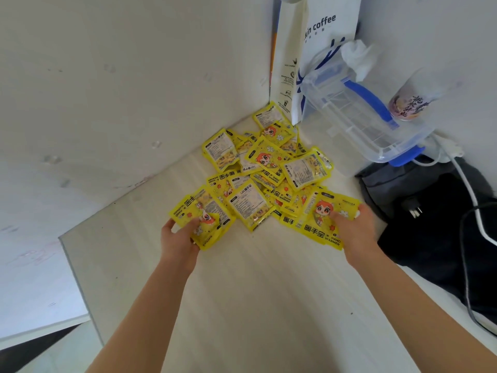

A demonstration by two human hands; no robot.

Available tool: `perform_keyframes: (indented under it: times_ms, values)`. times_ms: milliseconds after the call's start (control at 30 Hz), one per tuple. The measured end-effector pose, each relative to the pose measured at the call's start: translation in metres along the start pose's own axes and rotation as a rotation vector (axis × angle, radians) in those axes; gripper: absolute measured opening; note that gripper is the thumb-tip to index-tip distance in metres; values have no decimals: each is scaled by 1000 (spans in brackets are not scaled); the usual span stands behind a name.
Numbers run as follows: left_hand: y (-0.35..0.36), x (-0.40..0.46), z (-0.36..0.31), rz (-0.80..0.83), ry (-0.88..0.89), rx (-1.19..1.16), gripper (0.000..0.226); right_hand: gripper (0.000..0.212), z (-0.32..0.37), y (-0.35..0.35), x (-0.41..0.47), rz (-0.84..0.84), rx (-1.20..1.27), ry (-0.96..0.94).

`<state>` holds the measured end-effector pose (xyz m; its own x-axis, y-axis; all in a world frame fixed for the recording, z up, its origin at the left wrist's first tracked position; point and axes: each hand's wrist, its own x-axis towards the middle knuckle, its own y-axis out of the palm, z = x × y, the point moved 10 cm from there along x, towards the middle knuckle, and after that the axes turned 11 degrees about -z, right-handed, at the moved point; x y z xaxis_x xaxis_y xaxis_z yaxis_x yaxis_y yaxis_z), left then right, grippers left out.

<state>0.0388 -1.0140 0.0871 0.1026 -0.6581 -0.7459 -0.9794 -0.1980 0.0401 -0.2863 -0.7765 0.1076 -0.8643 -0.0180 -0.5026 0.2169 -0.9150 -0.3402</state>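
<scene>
In the head view, a heap of packets (269, 170), all yellow hand warmers, lies on the pale tabletop (242, 292), close to the corner where 2 walls meet. The left hand (178, 239) grips the near-left packet (207, 219) at the heap's near-left edge, with the thumb on its printed face and the fingers (172, 223) curled round its outer side. The right hand (355, 232) grips the near-right packet (321, 222) at the heap's near-right edge, thumb flat on the face and fingertips hooked over its right side. Both packets touch the heap. Behind the heap a paper bag (309, 49) stands in the corner. Just right of it is a clear plastic box (357, 117) with blue clips, and a cup (411, 103) beyond that. A black bag (443, 211) lies right of the right hand, with a white cable (468, 189) across it.
</scene>
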Motion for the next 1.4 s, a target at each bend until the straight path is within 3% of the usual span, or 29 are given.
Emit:
perform_keyframes:
  times_ms: [67, 167, 300, 567, 933, 1133, 1300, 1400]
  values:
    - [15, 4, 0, 39, -10, 64, 45, 46, 4, 11, -1, 44, 33, 51]
    - [38, 12, -2, 92, -5, 156, 28, 17, 3, 26, 4, 125, 22, 114]
    - [60, 24, -7, 112, 27, 251, 21, 16, 1, 33, 14, 128, 23, 170]
    - [67, 53, -18, -4, 221, 520, 16, 20, -10, 47, 26, 146, -26, 222]
    - [67, 49, -6, -22, 92, 350, 17, 15, -15, 52, 28, 145, -7, 281]
    - [48, 36, 1, -23, 20, 239, 28, 16, -23, 51, 25, 130, 43, 336]
    - [19, 26, 3, -34, -4, 159, 23, 13, -32, 38, 19, 129, 105, 385]
    - [-4, 21, 6, -54, -12, 125, 23, 24, -38, 24, 14, 131, 139, 383]
